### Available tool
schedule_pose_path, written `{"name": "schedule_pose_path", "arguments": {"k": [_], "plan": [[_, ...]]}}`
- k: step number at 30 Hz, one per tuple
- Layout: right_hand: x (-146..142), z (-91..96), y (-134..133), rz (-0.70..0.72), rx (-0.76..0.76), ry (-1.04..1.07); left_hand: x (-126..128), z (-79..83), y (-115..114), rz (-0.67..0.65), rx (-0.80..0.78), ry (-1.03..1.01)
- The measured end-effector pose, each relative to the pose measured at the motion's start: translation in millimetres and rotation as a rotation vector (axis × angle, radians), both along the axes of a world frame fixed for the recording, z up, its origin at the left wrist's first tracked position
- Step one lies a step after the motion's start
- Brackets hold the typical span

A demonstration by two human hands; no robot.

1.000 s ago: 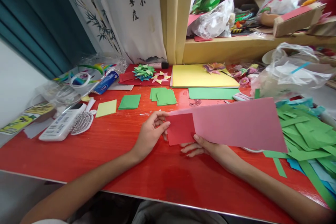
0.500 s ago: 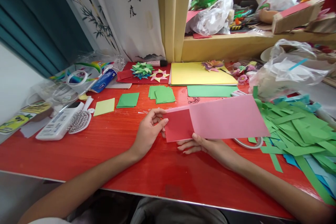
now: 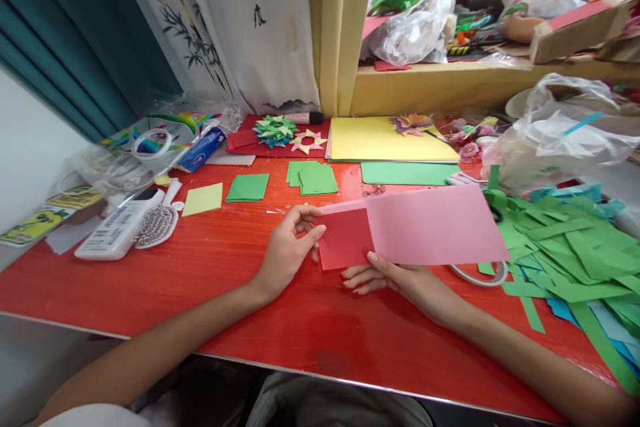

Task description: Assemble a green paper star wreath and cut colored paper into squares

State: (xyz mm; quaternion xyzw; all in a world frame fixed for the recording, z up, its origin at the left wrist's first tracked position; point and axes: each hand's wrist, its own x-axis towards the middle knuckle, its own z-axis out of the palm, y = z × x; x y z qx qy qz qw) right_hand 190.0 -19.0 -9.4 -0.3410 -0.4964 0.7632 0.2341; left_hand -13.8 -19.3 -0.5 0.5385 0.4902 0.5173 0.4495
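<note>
A red paper square lies over the left end of a long pink paper strip, both held above the red table. My left hand pinches the left edges of the two papers between thumb and fingers. My right hand grips near the lower right corner of the red square, its thumb in front and its fingers spread underneath. A narrow pink edge shows above the top of the red square. Beyond the papers sit green squares and a green strip.
Green paper offcuts are heaped at the right, beside a roll of tape. At the left lie a hairbrush, a white bottle and yellow squares. Yellow sheets and folded paper stars stand at the back.
The view has shifted slightly. The red square has turned a little against the pink strip, so less pink shows beneath its lower edge. Both hands keep their hold.
</note>
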Motion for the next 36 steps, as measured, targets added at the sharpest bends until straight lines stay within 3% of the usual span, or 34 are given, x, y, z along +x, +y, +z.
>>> {"name": "schedule_pose_path", "arguments": {"k": [4, 8, 11, 17, 36], "plan": [[0.9, -1.4, -0.1, -0.032, 0.016, -0.028, 2.4, 2.5, -1.0, -0.003, -0.013, -0.076], [1.0, 1.0, -1.1, -0.081, 0.014, -0.052, 6.0, 7.0, -5.0, -0.132, -0.176, -0.167], [-0.2, 3.0, -2.8, -0.068, 0.031, -0.098, 5.8, 7.4, -7.3, -0.203, -0.273, -0.089], [0.2, 4.3, -3.9, -0.014, 0.054, -0.148, -1.3, 6.4, -9.7, -0.216, -0.209, 0.086], [-0.4, 3.7, -2.5, -0.054, 0.080, -0.119, -0.1, 4.8, -6.7, -0.242, -0.261, 0.010]]}}
